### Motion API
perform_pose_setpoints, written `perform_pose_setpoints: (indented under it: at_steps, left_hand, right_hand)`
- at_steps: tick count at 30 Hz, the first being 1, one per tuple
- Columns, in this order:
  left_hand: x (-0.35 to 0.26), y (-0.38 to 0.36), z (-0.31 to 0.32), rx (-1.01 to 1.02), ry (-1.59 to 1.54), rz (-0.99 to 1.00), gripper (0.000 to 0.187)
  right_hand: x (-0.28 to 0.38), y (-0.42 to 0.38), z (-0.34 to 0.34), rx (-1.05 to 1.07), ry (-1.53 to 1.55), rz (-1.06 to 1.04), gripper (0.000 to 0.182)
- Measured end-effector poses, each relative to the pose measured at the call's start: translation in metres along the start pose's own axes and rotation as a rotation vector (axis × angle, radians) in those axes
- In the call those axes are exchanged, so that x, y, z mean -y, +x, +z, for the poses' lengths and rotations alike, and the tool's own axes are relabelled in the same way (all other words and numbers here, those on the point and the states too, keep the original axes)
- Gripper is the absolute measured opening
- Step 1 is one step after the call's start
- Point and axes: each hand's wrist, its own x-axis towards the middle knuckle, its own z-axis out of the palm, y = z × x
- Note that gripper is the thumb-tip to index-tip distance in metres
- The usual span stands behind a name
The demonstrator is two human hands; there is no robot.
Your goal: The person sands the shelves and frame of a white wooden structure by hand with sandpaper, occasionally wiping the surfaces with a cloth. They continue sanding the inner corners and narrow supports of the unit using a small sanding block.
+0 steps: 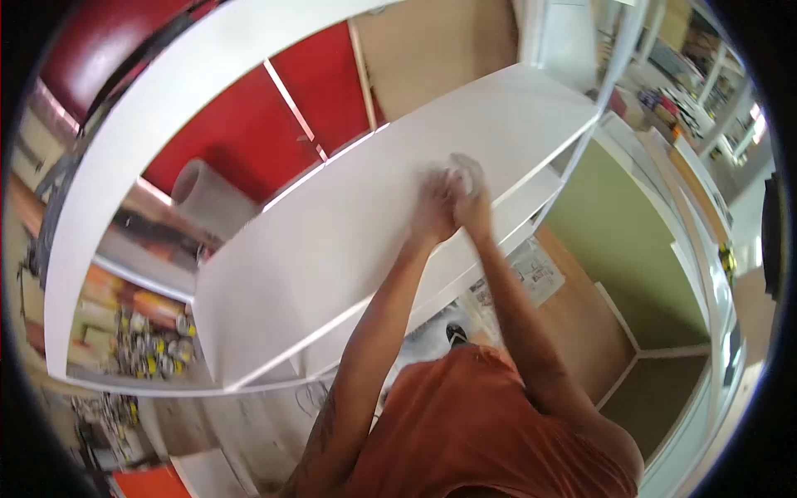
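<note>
Both of my hands meet above the white shelf board (349,207), smeared by motion. My right hand (475,207) is closed around a small whitish, crumpled-looking thing (465,170), whose kind I cannot tell. Beside it, my left hand (435,207) overlaps the right at the fingers, which are blurred. Under the hands, the long white board spans a white cabinet frame, with a lower white shelf (531,199) below its front edge.
Behind the board stand red panels (241,116) and a brown panel (448,50). A grey roll (207,199) lies at the back left. Several yellow-and-black items (158,349) cluster lower left. A green panel (623,232) rises at the right; printed paper (527,274) lies on the floor.
</note>
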Motion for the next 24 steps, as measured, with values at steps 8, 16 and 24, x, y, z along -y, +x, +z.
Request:
perform_pose_setpoints:
  at_steps: [8, 16, 24]
  left_hand:
    - [0.002, -0.174, -0.109, -0.056, 0.108, -0.367, 0.05]
    - [0.143, -0.357, -0.195, -0.041, 0.752, -1.195, 0.061]
    - [-0.04, -0.235, -0.122, -0.122, 0.254, -0.652, 0.056]
  right_hand:
    - [-0.02, -0.003, -0.017, 0.914, -0.766, -0.32, 0.069]
    - [-0.143, 0.105, 0.111, 0.866, -0.986, -0.361, 0.073]
    - [-0.006, -0.042, 0.17, 1.221, -0.301, -0.659, 0.067]
